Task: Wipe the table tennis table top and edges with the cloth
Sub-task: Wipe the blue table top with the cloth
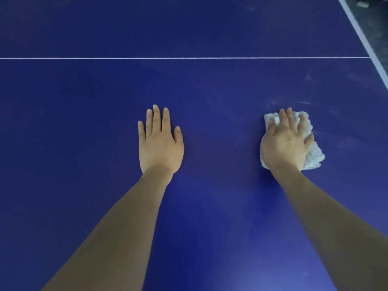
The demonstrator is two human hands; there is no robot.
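Left hand [160,143]: it lies flat on the blue counter [84,122], palm down, fingers straight and close together, holding nothing. It appears to serve as a brace only.

Centre line [168,58]: a thin white stripe runs left to right across the counter, beyond both hands and well apart from them.

Right hand [287,141]: it is spread palm down on top of the white cloth [312,158], its fingers fanned out and only slightly bent as they press the cloth onto the counter; no pinch or closed grip shows.

Cloth position: bunched under the right hand, with fabric showing past the fingertips and out along the right side of the palm. It lies well to the right of the left hand, so the right hand is the nearer one and is already on it.

Cloth axis: its longer run goes roughly from near to far, tilted a little to the right at the near end.

Smudges [310,78]: pale dusty marks lie beyond and to the right of the cloth, between it and the border.

Side border [365,40]: a broad white stripe marks the counter's right edge, slanting down the upper right corner.

Relation for the next stroke: the unwiped marks and the edge both lie farther out and rightward from the cloth, so the likely push goes that way with the right hand.
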